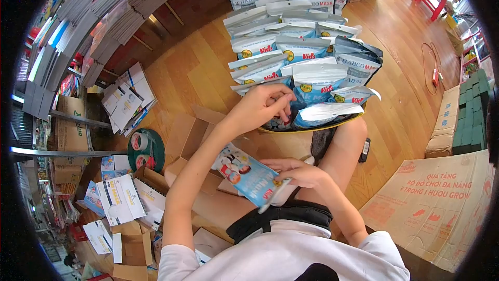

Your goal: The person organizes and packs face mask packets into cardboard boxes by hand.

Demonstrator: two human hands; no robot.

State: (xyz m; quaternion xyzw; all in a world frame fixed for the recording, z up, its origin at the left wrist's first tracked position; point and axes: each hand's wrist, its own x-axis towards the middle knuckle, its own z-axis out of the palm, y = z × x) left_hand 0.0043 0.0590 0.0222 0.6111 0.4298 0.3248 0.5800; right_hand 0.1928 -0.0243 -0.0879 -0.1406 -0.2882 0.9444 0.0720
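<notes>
My right hand (300,172) grips a blue kids' face mask pouch (244,174) by its edge, low over my lap. The pouch lies tilted, with cartoon figures printed on its front. Further forward, my left hand (266,105) is closed, its fingers curled at the front left of a yellow-rimmed container (332,126). Whatever those fingers hold, if anything, is hidden. Beside that hand stands an upright blue and white Kids pouch (318,81). Several rows of similar pouches fill the container, with grey Habco Mask pouches (358,63) at the right and back.
An open cardboard box (195,133) is left of my lap. White mask boxes (122,198) lie scattered at lower left, near a green round tray (162,148). Stacked magazines (112,26) line the left. A large carton (421,203) stands at right, a red stool (431,0) far back.
</notes>
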